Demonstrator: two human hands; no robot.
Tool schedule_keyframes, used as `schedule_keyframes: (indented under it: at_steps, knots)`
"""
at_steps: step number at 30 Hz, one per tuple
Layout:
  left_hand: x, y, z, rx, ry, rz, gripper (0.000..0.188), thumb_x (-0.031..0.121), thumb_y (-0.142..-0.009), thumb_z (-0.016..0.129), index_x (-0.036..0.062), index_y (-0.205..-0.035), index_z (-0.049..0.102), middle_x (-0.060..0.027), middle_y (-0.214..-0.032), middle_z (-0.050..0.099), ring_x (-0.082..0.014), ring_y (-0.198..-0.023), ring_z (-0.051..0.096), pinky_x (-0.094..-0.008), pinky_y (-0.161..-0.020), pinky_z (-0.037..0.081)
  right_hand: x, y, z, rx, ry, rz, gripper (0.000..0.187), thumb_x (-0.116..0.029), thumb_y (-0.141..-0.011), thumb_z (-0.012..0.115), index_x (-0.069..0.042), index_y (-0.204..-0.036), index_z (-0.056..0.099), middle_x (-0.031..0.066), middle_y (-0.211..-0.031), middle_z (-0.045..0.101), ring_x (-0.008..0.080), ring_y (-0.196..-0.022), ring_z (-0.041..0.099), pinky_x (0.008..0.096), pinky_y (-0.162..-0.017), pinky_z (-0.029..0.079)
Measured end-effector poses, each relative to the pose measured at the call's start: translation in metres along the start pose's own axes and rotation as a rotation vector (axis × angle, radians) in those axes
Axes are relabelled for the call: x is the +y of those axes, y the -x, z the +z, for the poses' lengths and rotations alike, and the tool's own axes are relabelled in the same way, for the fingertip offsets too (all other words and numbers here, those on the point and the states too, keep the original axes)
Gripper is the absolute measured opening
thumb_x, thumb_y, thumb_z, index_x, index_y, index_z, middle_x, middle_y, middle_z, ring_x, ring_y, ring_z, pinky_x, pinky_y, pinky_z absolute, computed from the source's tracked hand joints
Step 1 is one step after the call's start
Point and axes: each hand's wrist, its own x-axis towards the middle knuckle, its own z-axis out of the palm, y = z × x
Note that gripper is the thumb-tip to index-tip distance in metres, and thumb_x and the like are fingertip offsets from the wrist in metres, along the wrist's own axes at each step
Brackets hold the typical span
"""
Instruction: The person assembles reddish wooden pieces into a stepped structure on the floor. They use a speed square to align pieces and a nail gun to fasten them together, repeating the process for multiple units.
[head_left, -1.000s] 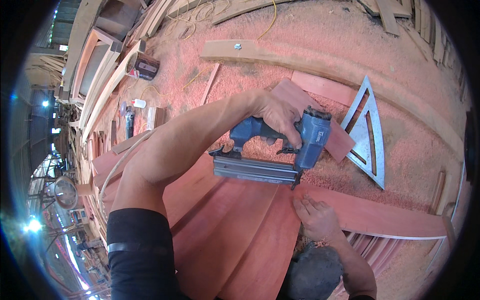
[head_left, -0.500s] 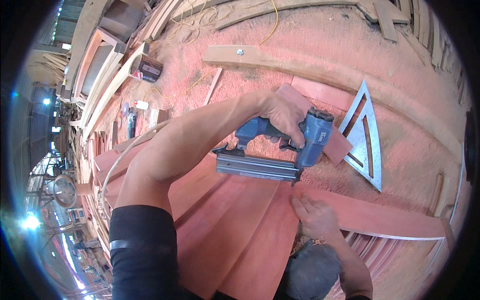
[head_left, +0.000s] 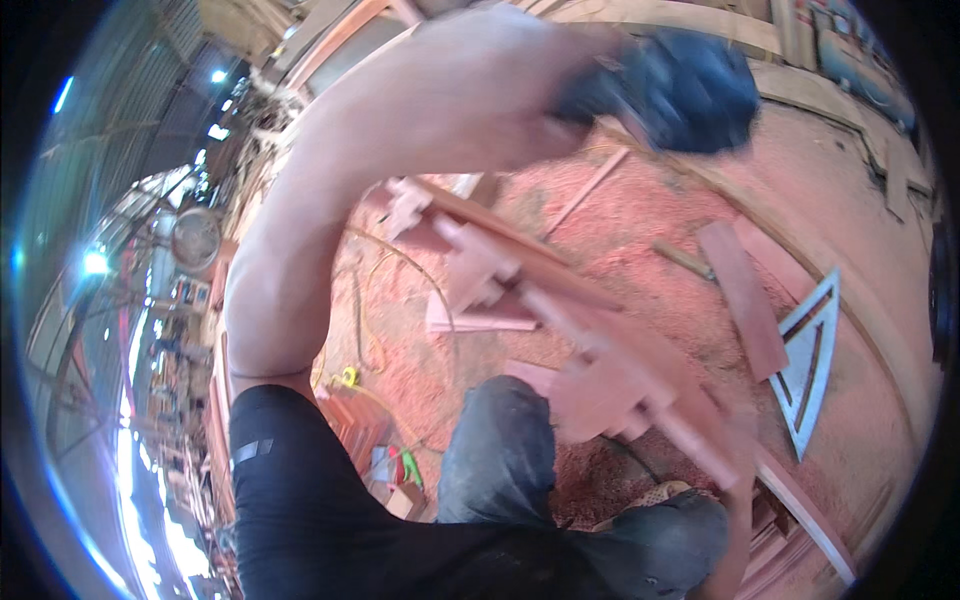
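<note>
My left hand (head_left: 590,95) is raised high at the top of the view, shut on a blue nail gun (head_left: 695,85) that is blurred by motion. My bare left forearm arcs down from it to a black sleeve. Lower right, my right hand (head_left: 738,455) grips the end of a reddish wooden assembly (head_left: 590,360), long strips with notched blocks on them. It is tilted up off the ground and is also blurred. My knees in grey trousers (head_left: 500,450) sit below it.
A metal triangular square (head_left: 810,360) and a loose reddish board (head_left: 745,300) lie on the sawdust-covered ground at right. A yellow cable (head_left: 352,320) runs across the sawdust at left. A round fan (head_left: 196,238) and stacked timber frames stand at the far left.
The nail gun has left the boards and swung up to the top of the view. My right hand went from resting flat on a board to lifting the wooden assembly. The view has shifted.
</note>
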Motion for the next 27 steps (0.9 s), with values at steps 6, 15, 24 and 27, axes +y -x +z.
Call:
schedule_keyframes:
  at_steps: [6,15,24,27]
  knots:
    - [-0.001,0.241,-0.025,0.473,0.226,-0.781,0.041,0.012,-0.099,0.079,-0.0036,-0.136,0.069,-0.0064,-0.116,0.076,-0.0139,-0.101,0.067,-0.0321,-0.089,0.056,0.023,-0.017,0.009,0.098,0.457,-0.296,0.035,-0.026,-0.089,0.086,-0.015,-0.122,0.082,0.0172,-0.116,0.080,0.0385,-0.105,0.076,0.0488,-0.093,0.060]
    - [-0.012,0.445,0.324,0.136,0.442,-1.111,0.055,0.017,-0.098,0.073,0.0085,-0.151,0.059,-0.0255,-0.107,0.079,-0.0419,-0.098,0.077,-0.0553,-0.082,0.059,0.044,-0.024,0.011,0.227,0.436,-0.451,0.049,-0.036,-0.085,0.089,-0.010,-0.126,0.081,0.0204,-0.127,0.076,0.0469,-0.121,0.068,0.0537,-0.107,0.053]
    - [0.055,0.472,0.498,-0.194,0.354,-1.159,0.062,0.025,-0.099,0.074,0.0006,-0.153,0.054,-0.0326,-0.107,0.076,-0.0471,-0.094,0.076,-0.0578,-0.076,0.059,0.040,-0.031,0.008,0.209,0.487,-0.339,0.049,-0.048,-0.091,0.081,-0.006,-0.114,0.082,0.0262,-0.100,0.079,0.0480,-0.097,0.075,0.0543,-0.085,0.060]
    - [-0.006,0.415,0.384,-0.381,0.461,-0.942,0.032,0.029,-0.099,0.078,0.0009,-0.114,0.078,-0.0219,-0.104,0.079,-0.0386,-0.084,0.076,-0.0490,-0.074,0.059,0.037,-0.035,0.007,0.205,0.349,-0.415,0.051,-0.052,-0.090,0.081,-0.006,-0.112,0.083,0.0263,-0.104,0.079,0.0477,-0.099,0.075,0.0544,-0.087,0.060]
